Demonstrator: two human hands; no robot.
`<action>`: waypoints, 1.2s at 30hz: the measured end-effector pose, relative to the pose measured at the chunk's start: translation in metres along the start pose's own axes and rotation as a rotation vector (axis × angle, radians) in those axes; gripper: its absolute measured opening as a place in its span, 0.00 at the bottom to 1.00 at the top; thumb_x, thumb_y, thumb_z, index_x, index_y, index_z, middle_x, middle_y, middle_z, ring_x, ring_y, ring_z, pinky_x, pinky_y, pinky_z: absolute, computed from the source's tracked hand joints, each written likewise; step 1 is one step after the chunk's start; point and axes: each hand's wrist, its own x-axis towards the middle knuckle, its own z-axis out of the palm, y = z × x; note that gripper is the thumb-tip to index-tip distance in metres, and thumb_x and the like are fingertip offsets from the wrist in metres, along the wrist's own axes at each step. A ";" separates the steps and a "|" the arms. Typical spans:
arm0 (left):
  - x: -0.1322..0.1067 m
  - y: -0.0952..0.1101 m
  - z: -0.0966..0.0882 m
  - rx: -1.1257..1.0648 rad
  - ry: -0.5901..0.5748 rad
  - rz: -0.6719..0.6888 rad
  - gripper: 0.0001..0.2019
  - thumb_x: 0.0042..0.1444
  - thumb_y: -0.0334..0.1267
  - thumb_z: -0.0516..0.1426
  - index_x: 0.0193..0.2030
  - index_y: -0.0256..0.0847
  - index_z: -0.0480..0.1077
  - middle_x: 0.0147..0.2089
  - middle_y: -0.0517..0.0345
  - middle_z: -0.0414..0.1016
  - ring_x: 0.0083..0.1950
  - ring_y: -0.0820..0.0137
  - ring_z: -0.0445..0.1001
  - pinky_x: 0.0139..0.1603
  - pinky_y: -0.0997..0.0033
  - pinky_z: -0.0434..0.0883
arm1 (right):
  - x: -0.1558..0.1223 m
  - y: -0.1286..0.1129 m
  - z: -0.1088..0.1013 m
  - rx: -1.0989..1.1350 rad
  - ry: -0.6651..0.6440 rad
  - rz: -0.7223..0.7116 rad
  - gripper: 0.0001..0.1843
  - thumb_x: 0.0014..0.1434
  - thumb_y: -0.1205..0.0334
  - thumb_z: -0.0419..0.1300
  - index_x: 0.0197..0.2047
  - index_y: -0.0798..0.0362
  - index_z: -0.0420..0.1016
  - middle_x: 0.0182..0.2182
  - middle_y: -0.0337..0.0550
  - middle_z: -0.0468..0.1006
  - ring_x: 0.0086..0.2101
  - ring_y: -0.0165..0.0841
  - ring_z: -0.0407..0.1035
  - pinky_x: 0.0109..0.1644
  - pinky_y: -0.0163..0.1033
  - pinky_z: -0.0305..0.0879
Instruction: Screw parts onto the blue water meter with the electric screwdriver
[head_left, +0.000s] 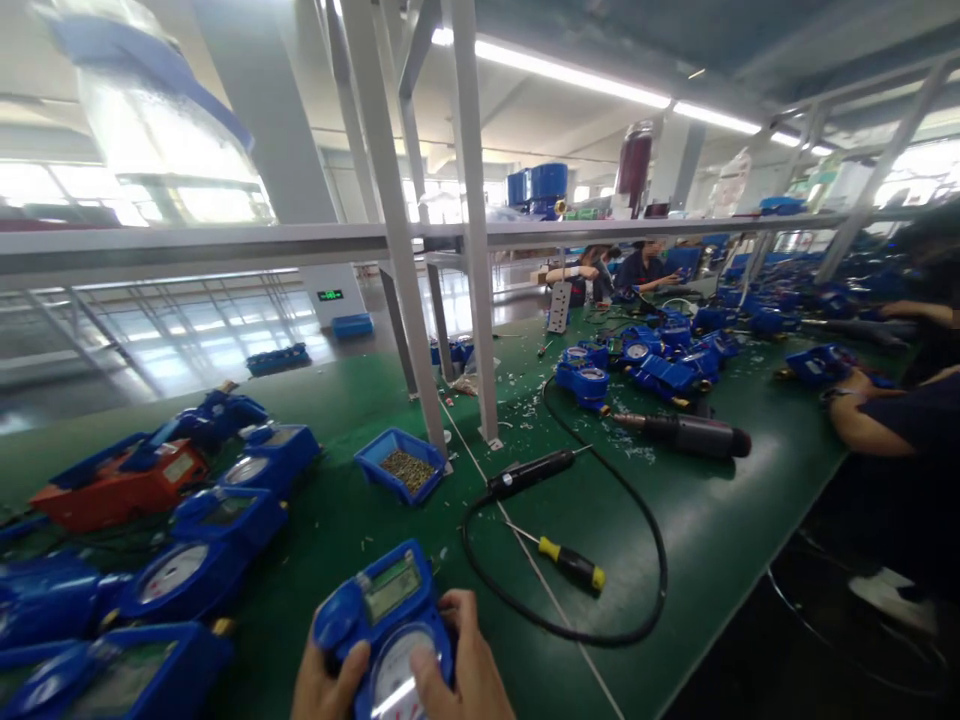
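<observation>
A blue water meter [394,630] with a small display and a round dial faces up at the front of the green bench. My left hand [330,665] grips its left side, the thumb on the casing. Around its right side closes my right hand [465,660], with the thumb over the dial. Ahead lies a blue bin [367,460] of small brass-coloured screws. To the right are a yellow-and-black screwdriver [574,565] and a black electric screwdriver [532,473] with a looping cable.
Several blue meters [180,575] crowd the left beside an orange-red box [124,485]. A dark heat gun-like tool [686,435] and more meters [585,380] lie right. Grey shelf posts [474,300] rise from the bench [690,560]. Another person's arm [862,415] reaches in at right.
</observation>
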 end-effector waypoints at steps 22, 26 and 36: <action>-0.022 0.004 0.038 -0.525 -0.403 0.082 0.43 0.41 0.57 0.75 0.61 0.40 0.67 0.58 0.47 0.75 0.60 0.50 0.73 0.67 0.50 0.68 | 0.036 0.065 -0.202 -1.139 0.274 -0.295 0.35 0.65 0.38 0.44 0.51 0.56 0.79 0.46 0.59 0.78 0.43 0.51 0.71 0.48 0.58 0.73; -0.024 0.006 0.035 -0.518 -0.418 0.093 0.42 0.44 0.56 0.74 0.62 0.41 0.66 0.58 0.47 0.75 0.61 0.51 0.73 0.67 0.52 0.68 | 0.035 0.065 -0.190 -1.152 0.266 -0.360 0.31 0.67 0.43 0.44 0.51 0.55 0.79 0.45 0.57 0.76 0.43 0.48 0.70 0.49 0.55 0.72; -0.027 0.014 0.026 -0.562 -0.533 0.091 0.46 0.46 0.47 0.74 0.69 0.44 0.60 0.60 0.48 0.75 0.61 0.52 0.74 0.67 0.51 0.70 | 0.041 0.065 -0.192 -1.175 0.285 -0.417 0.37 0.69 0.38 0.41 0.50 0.60 0.80 0.42 0.59 0.75 0.41 0.48 0.69 0.46 0.53 0.72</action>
